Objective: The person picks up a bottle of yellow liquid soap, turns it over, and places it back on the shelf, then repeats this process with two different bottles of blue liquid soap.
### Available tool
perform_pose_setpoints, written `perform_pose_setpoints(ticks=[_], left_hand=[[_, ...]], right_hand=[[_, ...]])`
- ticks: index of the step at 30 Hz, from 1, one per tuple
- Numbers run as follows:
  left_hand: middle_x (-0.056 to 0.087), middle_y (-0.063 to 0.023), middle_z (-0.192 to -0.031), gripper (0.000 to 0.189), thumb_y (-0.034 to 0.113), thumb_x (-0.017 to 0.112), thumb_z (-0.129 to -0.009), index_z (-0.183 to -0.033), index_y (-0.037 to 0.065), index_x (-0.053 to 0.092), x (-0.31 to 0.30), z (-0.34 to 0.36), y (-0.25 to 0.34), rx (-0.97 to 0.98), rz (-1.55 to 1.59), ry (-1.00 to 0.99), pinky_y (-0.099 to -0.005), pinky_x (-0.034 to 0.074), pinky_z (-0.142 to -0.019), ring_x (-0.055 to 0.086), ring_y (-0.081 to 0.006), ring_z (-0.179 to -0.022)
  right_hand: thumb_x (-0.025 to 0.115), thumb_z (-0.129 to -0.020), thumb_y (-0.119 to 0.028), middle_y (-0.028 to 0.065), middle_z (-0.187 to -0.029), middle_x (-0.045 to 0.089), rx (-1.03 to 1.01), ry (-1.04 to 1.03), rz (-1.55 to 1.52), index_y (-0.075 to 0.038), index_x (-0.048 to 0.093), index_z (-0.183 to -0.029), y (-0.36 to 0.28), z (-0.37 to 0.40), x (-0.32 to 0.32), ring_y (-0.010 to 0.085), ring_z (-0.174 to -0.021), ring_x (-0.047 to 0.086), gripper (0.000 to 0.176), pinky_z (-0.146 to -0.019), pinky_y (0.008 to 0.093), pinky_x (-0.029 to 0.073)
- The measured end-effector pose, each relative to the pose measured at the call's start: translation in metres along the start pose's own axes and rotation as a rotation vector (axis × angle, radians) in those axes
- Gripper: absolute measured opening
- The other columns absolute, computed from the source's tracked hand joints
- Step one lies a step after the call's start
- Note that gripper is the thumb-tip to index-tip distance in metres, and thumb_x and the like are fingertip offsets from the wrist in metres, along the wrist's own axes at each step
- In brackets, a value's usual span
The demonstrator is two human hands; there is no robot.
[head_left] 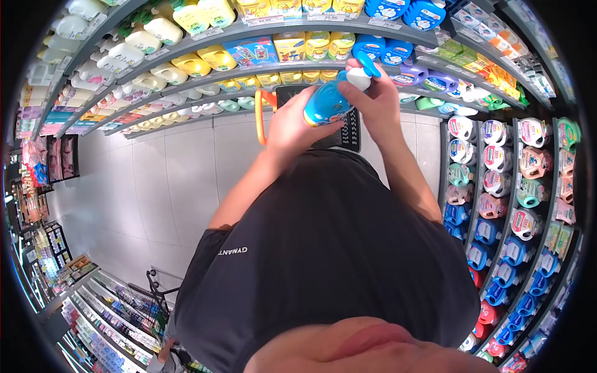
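Note:
A blue bottle [326,103] with a white neck piece and a blue top [369,64] is held tilted in front of my chest. My left hand [292,123] is wrapped around the lower body of the bottle. My right hand [377,99] has its fingers closed around the white and blue cap end, hiding part of it. Below and behind the bottle is a black shopping basket [352,132] with an orange handle [260,118]. My hands and the bottle cover much of the basket, so its contents cannot be made out.
Ahead, curved-looking shelves [242,28] hold yellow, cream and blue bottles. To the right, a rack [515,149] carries rows of white, pink and blue jugs. Grey floor tiles [146,186] stretch to the left. A shopping cart [160,292] and part of another person [166,352] appear behind at lower left.

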State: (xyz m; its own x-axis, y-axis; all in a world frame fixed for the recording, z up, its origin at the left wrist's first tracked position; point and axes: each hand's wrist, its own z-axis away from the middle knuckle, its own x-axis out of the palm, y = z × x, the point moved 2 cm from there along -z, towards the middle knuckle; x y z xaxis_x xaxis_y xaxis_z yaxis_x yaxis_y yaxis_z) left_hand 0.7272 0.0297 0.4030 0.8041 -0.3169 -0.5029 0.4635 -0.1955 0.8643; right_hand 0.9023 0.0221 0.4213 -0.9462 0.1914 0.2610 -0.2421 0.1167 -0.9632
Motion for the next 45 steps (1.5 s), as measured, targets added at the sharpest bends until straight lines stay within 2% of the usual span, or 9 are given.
perform_pose_setpoints(ticks=[4,12,15,22,27,30,33,39,45], left_hand=[[0.064,-0.0110,-0.124,0.076,0.035,0.090,-0.070,-0.134,0.009,0.057,0.019,-0.008,0.013,0.079,-0.253,0.113,-0.0406,0.055,-0.090,0.067,-0.0279,-0.109],[0.057,-0.0181,-0.131,0.093,0.031,0.089,-0.071,-0.147,0.004,0.043,0.025,-0.015,0.027,0.334,0.069,-0.040,-0.0406,0.050,-0.100,0.061,-0.0345,-0.121],[0.055,-0.0211,-0.138,0.103,0.028,0.089,-0.071,-0.153,0.002,0.033,0.034,-0.016,0.024,0.079,0.360,-0.283,-0.0392,0.045,-0.106,0.056,-0.0318,-0.129],[0.053,-0.0210,-0.141,0.108,0.020,0.093,-0.066,-0.153,0.000,0.032,0.045,-0.024,0.021,0.301,0.288,-0.017,-0.0402,0.045,-0.107,0.054,-0.0319,-0.132],[0.057,-0.0207,-0.131,0.106,0.019,0.094,-0.063,-0.150,0.000,0.037,0.043,-0.034,0.020,0.400,-0.035,0.233,-0.0437,0.055,-0.093,0.063,-0.0403,-0.115],[0.057,-0.0205,-0.131,0.109,0.023,0.095,-0.062,-0.152,0.001,0.036,0.042,-0.035,0.014,0.448,-0.146,0.206,-0.0448,0.056,-0.089,0.063,-0.0399,-0.114],[0.054,-0.0234,-0.137,0.113,0.026,0.095,-0.064,-0.154,0.000,0.032,0.042,-0.036,0.010,0.355,-0.080,0.031,-0.0481,0.049,-0.102,0.056,-0.0394,-0.125],[0.050,-0.0156,-0.146,0.094,0.013,0.081,-0.084,-0.159,0.005,0.024,0.032,-0.037,0.007,0.283,0.049,-0.087,-0.0352,0.054,-0.092,0.059,-0.0251,-0.122],[0.057,-0.0129,-0.135,0.081,0.010,0.074,-0.089,-0.157,0.004,0.030,0.023,-0.033,-0.008,0.287,0.128,-0.095,-0.0350,0.051,-0.094,0.061,-0.0228,-0.114]], right_hand=[[0.083,-0.081,-0.005,0.0061,-0.105,0.066,0.053,0.119,0.184,-0.003,0.061,-0.111,0.000,-0.009,-0.007,0.0176,-0.100,0.068,0.037,-0.086,0.0309,0.054],[0.068,-0.086,0.002,0.0100,-0.107,0.066,-0.074,-0.334,-0.640,-0.007,0.056,-0.112,0.014,-0.049,-0.056,0.0299,-0.104,0.070,0.031,-0.095,0.0435,0.056],[0.071,-0.085,-0.004,0.0113,-0.110,0.066,-0.134,-0.475,-0.670,-0.006,0.053,-0.121,0.009,-0.057,-0.061,0.0322,-0.109,0.068,0.040,-0.099,0.0451,0.055],[0.079,-0.083,-0.029,0.0128,-0.123,0.066,0.044,-0.393,-0.453,-0.004,0.052,-0.134,0.003,-0.054,-0.054,0.0306,-0.117,0.065,0.063,-0.103,0.0449,0.052],[0.082,-0.082,-0.015,0.0049,-0.117,0.066,0.091,-0.189,0.100,-0.005,0.058,-0.130,0.003,-0.031,-0.053,0.0166,-0.112,0.063,0.055,-0.099,0.0352,0.051],[0.086,-0.078,-0.018,0.0031,-0.114,0.067,0.118,-0.247,0.071,-0.005,0.063,-0.122,0.001,-0.027,-0.056,0.0120,-0.105,0.062,0.051,-0.092,0.0326,0.052],[0.087,-0.077,-0.018,0.0032,-0.113,0.068,0.133,-0.236,0.122,-0.005,0.065,-0.120,0.003,-0.028,-0.071,0.0123,-0.105,0.062,0.049,-0.092,0.0325,0.052],[0.089,-0.076,-0.015,0.0061,-0.111,0.070,-0.130,0.006,0.347,-0.002,0.065,-0.119,-0.094,-0.077,-0.122,0.0157,-0.101,0.067,0.051,-0.092,0.0342,0.055],[0.091,-0.076,-0.016,0.0103,-0.115,0.070,-0.915,0.291,0.537,0.001,0.059,-0.124,-0.249,-0.146,-0.152,0.0180,-0.103,0.068,0.060,-0.091,0.0325,0.056]])
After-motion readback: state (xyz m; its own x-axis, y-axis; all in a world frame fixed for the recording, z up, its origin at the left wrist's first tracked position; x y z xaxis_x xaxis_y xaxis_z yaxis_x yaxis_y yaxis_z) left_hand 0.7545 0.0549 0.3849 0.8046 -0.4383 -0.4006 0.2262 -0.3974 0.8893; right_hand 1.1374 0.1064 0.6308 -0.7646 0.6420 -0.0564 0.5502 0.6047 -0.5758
